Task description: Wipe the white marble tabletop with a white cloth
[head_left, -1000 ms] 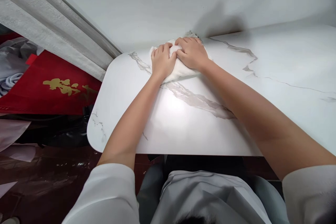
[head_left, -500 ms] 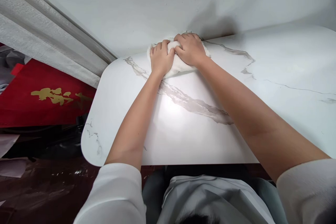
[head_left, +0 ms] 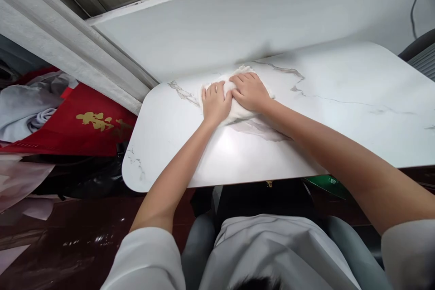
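A folded white cloth [head_left: 238, 111] with a fuzzy edge lies on the white marble-patterned table [head_left: 163, 145]. My left hand [head_left: 216, 103] grips its left part from above, fingers bent over the top. On the right part, my right hand [head_left: 250, 90] presses down in the same way. Both thumbs nearly meet at the middle of the cloth. The palms hide much of it, and its underside cannot be seen.
Behind the table stands a pale wall panel [head_left: 204, 31], with a metal frame [head_left: 84, 50] at the left. A red bag [head_left: 88, 122] with gold characters hangs beyond the left edge. At the far right is a dark-rimmed chair back [head_left: 421, 52].
Both hands have drawn the cloth away from the wall, toward me. The view has shifted too, showing more of the table's right end.
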Demonstrator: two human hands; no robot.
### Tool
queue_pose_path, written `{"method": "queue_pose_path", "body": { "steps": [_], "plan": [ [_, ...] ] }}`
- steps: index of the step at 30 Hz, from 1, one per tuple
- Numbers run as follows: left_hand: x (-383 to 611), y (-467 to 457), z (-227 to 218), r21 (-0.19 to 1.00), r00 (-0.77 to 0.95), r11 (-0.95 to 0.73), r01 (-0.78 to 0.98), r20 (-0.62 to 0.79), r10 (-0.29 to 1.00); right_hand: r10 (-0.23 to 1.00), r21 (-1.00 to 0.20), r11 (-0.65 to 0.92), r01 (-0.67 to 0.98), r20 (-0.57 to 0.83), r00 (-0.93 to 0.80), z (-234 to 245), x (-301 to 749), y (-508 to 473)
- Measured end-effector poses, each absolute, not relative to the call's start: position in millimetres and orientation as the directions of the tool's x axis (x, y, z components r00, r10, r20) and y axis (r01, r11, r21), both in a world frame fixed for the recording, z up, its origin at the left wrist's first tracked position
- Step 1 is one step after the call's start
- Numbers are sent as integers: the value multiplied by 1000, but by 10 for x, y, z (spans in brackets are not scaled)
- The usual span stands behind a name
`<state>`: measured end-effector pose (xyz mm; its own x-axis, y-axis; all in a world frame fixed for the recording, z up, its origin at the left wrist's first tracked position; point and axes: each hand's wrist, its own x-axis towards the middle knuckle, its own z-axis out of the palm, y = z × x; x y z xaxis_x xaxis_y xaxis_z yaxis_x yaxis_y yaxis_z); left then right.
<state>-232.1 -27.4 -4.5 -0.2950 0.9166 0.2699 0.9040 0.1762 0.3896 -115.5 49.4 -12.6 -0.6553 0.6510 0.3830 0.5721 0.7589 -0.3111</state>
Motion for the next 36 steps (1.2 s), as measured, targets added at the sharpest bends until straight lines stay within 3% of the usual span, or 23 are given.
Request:
{"method": "queue_pose_path", "body": {
  "steps": [9, 22, 36],
  "plan": [
    [-1846, -1125, -3, 344, -238, 157, 926, 207, 949, 609, -224, 790, 571, 395, -688, -73, -591, -384],
    [-1432, -1753, -24, 317, -62, -13, 948, 225, 972, 572, -89, 799, 595, 417, -706, -103, -7, -1082],
    [-1621, -995, 23, 341, -139, 72, 937, 176, 975, 633, -194, 773, 604, 286, -719, 15, -267, -304]
  ]
}}
